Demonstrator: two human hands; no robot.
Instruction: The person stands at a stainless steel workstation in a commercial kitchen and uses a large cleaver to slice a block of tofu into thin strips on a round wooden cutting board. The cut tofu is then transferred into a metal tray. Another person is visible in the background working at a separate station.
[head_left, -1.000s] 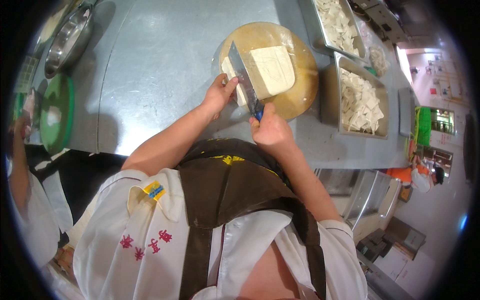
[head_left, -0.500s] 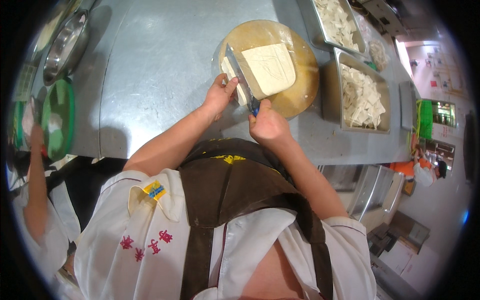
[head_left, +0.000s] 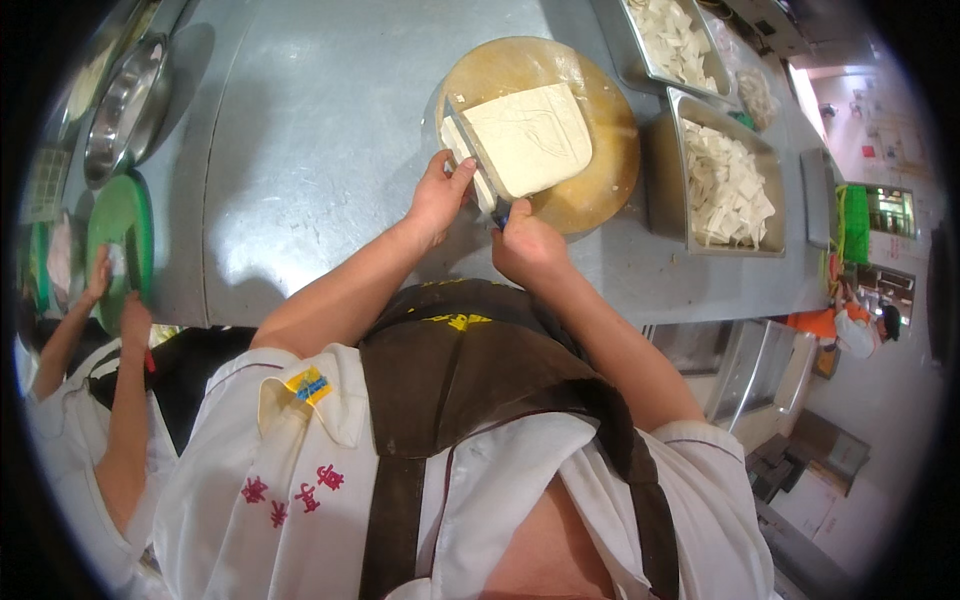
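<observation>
A pale, layered slab of what looks like tofu sheets (head_left: 535, 140) lies on a round wooden chopping board (head_left: 600, 185). Narrow strips (head_left: 455, 140) cut from it sit along its left side. Between slab and strips stands a knife (head_left: 474, 150), its blade seen nearly edge-on. My right hand (head_left: 532, 242) is closed round the dark blue handle at the board's near edge. My left hand (head_left: 440, 197) pinches the strips, thumb on top close to the blade, the other fingers curled at the board's left edge and partly hidden.
Two steel pans, one farther (head_left: 610, 40) and one nearer (head_left: 664, 170), hold pale cut pieces to the right. Far left are a steel bowl (head_left: 128, 110) and a green round board (head_left: 120, 215), where a co-worker's hands (head_left: 135, 318) are busy. The grey metal table (head_left: 310, 120) lies beneath.
The knife has shifted slightly left against the slab's edge, its blade now more edge-on. My right hand moved a little left with it. Both of the co-worker's hands now show by the green board.
</observation>
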